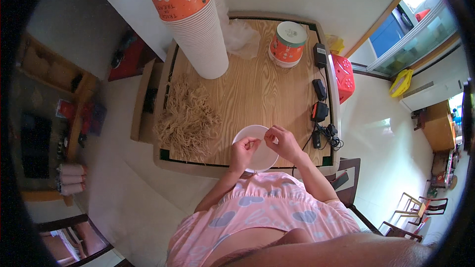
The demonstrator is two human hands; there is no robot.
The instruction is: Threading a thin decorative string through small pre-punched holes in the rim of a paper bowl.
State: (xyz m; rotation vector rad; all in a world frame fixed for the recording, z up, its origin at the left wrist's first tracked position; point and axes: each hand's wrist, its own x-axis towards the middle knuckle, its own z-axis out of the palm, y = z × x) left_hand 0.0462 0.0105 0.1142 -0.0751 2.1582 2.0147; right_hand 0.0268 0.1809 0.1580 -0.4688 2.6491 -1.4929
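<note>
Close to my body at the table's near edge is a white round paper bucket (263,160), its open mouth facing up. Over its left side, my left hand (242,152) is closed in a pinch. My right hand (285,144) pinches too, above the right part of the rim. The fingertips of both hands come near each other over the bucket's mouth. Whatever they hold is too small to make out. Left of the bucket lies a loose heap of tan twisted cords (189,118).
A tall leaning stack of paper buckets (195,34) rises at the back left, beside a clear plastic bag (241,38). An upturned short stack of orange buckets (287,49) stands at the back right. Black adapters (320,89) and cables (332,137) line the right edge, near a red stool (343,76).
</note>
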